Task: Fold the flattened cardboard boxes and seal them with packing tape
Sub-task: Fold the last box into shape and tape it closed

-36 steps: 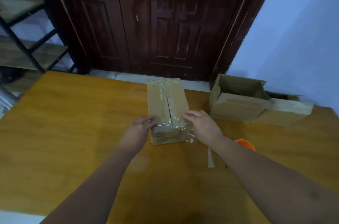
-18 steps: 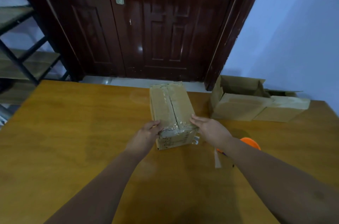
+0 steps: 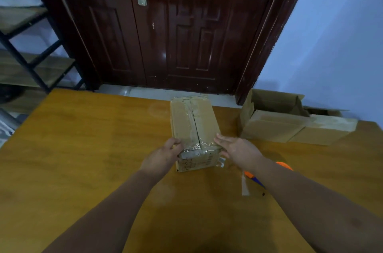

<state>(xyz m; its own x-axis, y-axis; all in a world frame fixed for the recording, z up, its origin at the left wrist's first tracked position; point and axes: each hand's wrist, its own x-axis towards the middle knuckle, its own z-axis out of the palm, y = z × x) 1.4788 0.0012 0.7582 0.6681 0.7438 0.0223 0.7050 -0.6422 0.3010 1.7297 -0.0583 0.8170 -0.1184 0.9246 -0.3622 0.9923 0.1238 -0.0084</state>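
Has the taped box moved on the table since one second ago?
No. The taped box keeps the same gap to the open box beside it; only the camera shifted.

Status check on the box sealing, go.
Left hand grips taped box at near corner. Right hand flat, pressing tape end down. Orange tape dispenser partly behind right forearm, nothing blocking.

Dark print [image 3: 192, 163] on the near end of the box [image 3: 204, 124] is unreadably blurred.
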